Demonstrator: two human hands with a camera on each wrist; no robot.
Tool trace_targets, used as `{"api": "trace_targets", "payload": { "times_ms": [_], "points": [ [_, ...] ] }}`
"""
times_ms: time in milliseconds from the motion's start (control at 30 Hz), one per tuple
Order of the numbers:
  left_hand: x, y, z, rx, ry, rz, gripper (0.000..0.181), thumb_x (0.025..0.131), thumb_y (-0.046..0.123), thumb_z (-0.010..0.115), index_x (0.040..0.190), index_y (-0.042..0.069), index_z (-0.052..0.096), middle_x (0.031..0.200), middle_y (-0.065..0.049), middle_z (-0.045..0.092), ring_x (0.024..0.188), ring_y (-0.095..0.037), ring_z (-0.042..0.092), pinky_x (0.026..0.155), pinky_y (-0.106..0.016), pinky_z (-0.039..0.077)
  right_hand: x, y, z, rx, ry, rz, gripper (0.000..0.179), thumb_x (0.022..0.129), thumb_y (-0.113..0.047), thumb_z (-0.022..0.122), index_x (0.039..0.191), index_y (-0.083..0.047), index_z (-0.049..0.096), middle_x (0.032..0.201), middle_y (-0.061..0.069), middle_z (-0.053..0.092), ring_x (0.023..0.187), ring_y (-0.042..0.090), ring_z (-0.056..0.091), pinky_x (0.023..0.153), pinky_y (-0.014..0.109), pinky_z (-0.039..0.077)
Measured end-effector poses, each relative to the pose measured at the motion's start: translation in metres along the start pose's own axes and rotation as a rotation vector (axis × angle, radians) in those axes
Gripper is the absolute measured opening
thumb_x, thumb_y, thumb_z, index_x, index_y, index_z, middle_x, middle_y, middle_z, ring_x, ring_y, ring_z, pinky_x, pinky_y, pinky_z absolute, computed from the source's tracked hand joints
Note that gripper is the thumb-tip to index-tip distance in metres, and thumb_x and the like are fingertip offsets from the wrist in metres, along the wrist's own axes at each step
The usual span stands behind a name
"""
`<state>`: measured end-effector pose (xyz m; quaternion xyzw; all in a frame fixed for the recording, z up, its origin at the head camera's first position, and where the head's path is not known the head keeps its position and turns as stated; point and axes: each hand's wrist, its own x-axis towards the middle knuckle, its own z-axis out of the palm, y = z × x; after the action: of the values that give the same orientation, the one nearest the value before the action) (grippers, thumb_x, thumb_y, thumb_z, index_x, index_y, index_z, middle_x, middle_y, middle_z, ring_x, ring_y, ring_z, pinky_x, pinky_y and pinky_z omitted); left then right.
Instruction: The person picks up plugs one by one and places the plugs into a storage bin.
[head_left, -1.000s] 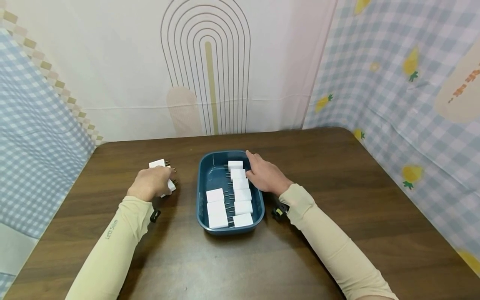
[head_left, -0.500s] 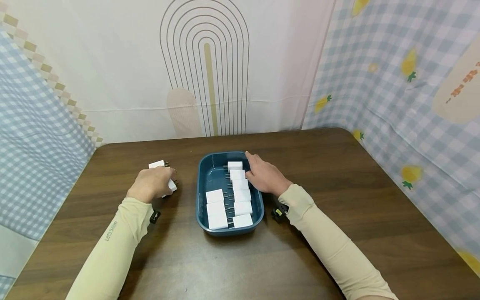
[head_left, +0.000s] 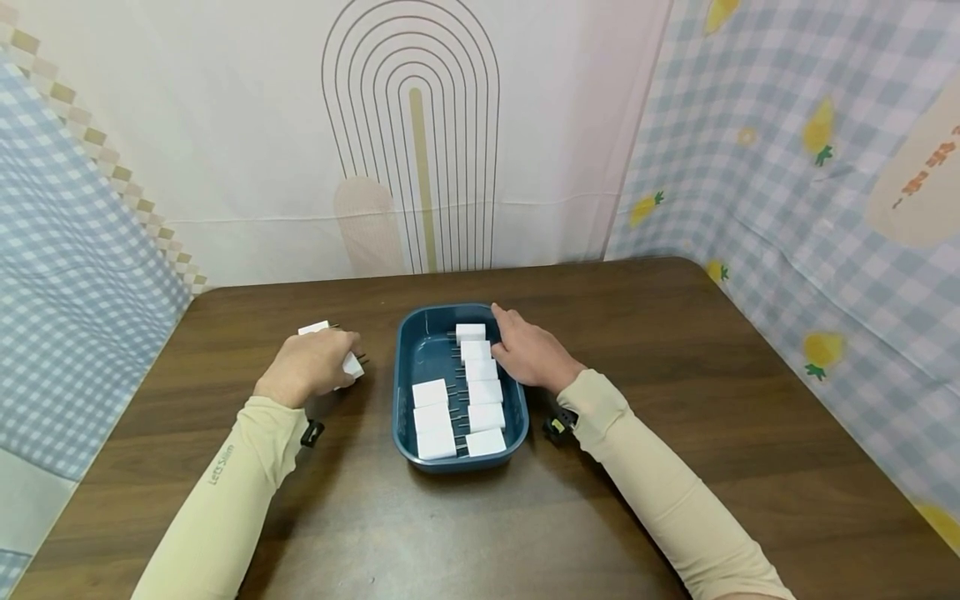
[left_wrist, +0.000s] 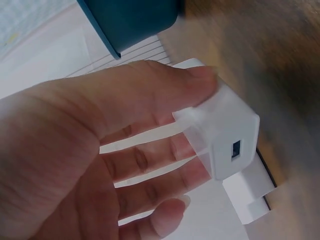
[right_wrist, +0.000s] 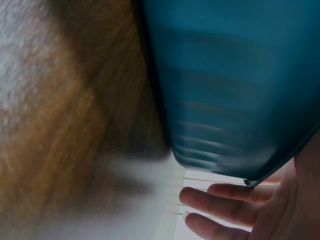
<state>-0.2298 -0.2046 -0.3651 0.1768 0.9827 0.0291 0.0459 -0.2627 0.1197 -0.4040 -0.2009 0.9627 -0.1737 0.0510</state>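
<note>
My left hand (head_left: 311,362) pinches a white USB charger (left_wrist: 220,130) between thumb and fingers, its USB port facing the left wrist camera. The charger's prongs point right in the head view. Another white charger (head_left: 313,327) lies behind the hand, partly hidden by it. My right hand (head_left: 532,350) rests over the right rim of a blue tray (head_left: 399,375). Its thumb reaches over the inside; in the right wrist view, loosely bent fingers (right_wrist: 220,205) hang outside the wall. In the tray, chargers form a left row (head_left: 433,418) and a right row (head_left: 485,392), prongs facing inward.
The brown wooden table (head_left: 675,350) runs back to a patterned cloth (head_left: 555,167). Checked cloths hang along both sides. Inside the tray, its bare floor (head_left: 430,350) shows at the back left.
My left hand has shifted slightly right, carrying the charger a little away from the other one behind it. My right hand and the tray have stayed in place.
</note>
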Motion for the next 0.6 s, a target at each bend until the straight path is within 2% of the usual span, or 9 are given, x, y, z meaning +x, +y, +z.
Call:
{"api": "trace_targets", "payload": {
  "times_ms": [267, 467, 600],
  "points": [
    [0.0008, 0.0027, -0.0013, 0.007, 0.046, 0.026, 0.026, 0.078, 0.012, 0.081, 0.102, 0.01, 0.07, 0.089, -0.005, 0.072, 0.079, -0.019, 0.063, 0.07, -0.046, 0.055, -0.0002, 0.0, 0.0, 0.006, -0.002, 0.002, 0.067, 0.104, -0.023, 0.044, 0.161, -0.001, 0.016, 0.164, 0.023, 0.029, 0.15, 0.035, 0.037, 0.12, 0.05, 0.034],
    [0.0001, 0.0059, -0.0032, 0.025, 0.109, 0.072, 0.031, 0.078, 0.013, 0.08, 0.107, 0.008, 0.07, 0.094, -0.007, 0.072, 0.08, -0.021, 0.064, 0.073, -0.046, 0.055, 0.0002, 0.0009, 0.0004, 0.002, -0.001, 0.003, 0.067, 0.105, -0.023, 0.043, 0.161, -0.002, 0.016, 0.164, 0.023, 0.03, 0.149, 0.035, 0.039, 0.12, 0.05, 0.035],
    [-0.0008, 0.0094, -0.0054, 0.03, 0.129, 0.084, 0.031, 0.079, 0.014, 0.079, 0.108, 0.01, 0.07, 0.097, -0.007, 0.072, 0.081, -0.021, 0.064, 0.074, -0.044, 0.055, -0.0005, 0.0002, -0.0002, 0.001, -0.001, 0.006, 0.067, 0.105, -0.024, 0.043, 0.161, -0.002, 0.015, 0.164, 0.023, 0.029, 0.149, 0.035, 0.038, 0.12, 0.051, 0.035]
  ]
}}
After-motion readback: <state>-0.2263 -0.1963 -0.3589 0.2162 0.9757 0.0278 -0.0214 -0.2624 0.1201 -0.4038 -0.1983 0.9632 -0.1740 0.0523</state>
